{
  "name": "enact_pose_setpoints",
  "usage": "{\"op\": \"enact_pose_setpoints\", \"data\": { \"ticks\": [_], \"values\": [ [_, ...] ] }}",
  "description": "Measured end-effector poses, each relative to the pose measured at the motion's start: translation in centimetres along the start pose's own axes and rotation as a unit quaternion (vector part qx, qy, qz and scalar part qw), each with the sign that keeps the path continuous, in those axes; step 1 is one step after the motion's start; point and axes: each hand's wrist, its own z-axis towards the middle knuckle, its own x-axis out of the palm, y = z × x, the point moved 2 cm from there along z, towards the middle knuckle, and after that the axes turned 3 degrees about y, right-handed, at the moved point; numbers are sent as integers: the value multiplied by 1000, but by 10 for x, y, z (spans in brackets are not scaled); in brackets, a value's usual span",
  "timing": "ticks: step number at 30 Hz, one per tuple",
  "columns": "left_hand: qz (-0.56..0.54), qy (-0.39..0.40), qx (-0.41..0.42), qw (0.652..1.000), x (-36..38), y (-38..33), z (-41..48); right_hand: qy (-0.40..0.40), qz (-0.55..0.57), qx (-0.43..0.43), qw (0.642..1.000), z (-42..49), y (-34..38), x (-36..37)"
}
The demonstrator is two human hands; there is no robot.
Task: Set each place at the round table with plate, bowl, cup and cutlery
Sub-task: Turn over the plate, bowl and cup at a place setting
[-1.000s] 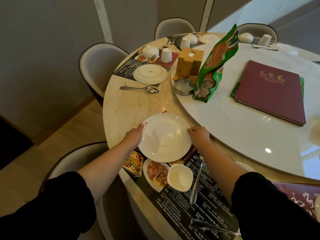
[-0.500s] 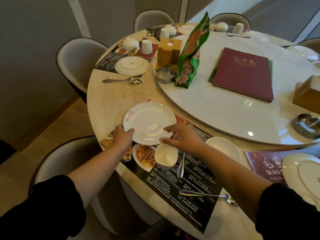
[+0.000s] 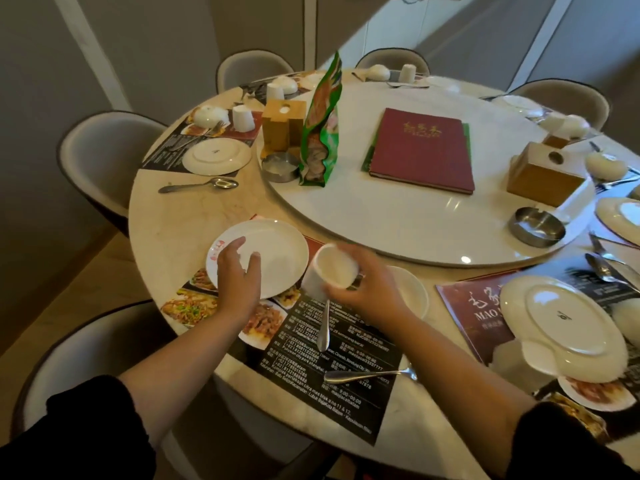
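Observation:
A white plate point(image 3: 273, 249) with a red mark on its rim lies on the far left part of the dark menu placemat point(image 3: 329, 379) in front of me. My left hand point(image 3: 239, 277) rests over the plate's near edge with the fingers spread, holding nothing. To the right of the plate, my right hand point(image 3: 367, 289) holds a white cup point(image 3: 334, 268) tilted above the mat, its mouth facing me. A shallow white bowl point(image 3: 414, 289) sits partly hidden behind that hand. A spoon point(image 3: 323, 329) and a fork point(image 3: 370, 375) lie on the mat.
The white turntable point(image 3: 415, 223) carries a red menu book point(image 3: 422, 150), a green bag point(image 3: 322, 123), wooden holders point(image 3: 284, 123) and steel ashtrays point(image 3: 536, 226). An upturned plate point(image 3: 561, 323) lies at the right place. The left place has a plate point(image 3: 216, 155) and spoon point(image 3: 201, 185). Chairs point(image 3: 100, 157) ring the table.
My right hand left the plate, reached to the cup on the mat and lifted it. My left hand let go of the plate's rim and now lies open over it.

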Motion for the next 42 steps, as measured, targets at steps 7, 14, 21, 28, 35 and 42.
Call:
{"op": "enact_pose_setpoints", "data": {
  "ticks": [7,14,21,28,35,42],
  "values": [
    [107,377,-62,918,98,-31,-44,-167,-30,109,979,-3,-47,-103],
    [71,345,-150,924,142,-34,-54,-192,-45,156,968,-25,-83,-120],
    [32,278,-126,952,94,-30,-42,-109,-59,157,980,-17,-91,-110],
    [-24,205,-147,967,42,-24,-25,7,-91,160,983,0,-92,-83],
    [-129,165,-192,959,25,-13,-23,4,-102,161,982,0,-99,-73],
    [-191,79,-214,955,-12,7,-11,-60,-159,60,984,7,-68,-60]
  ]
}}
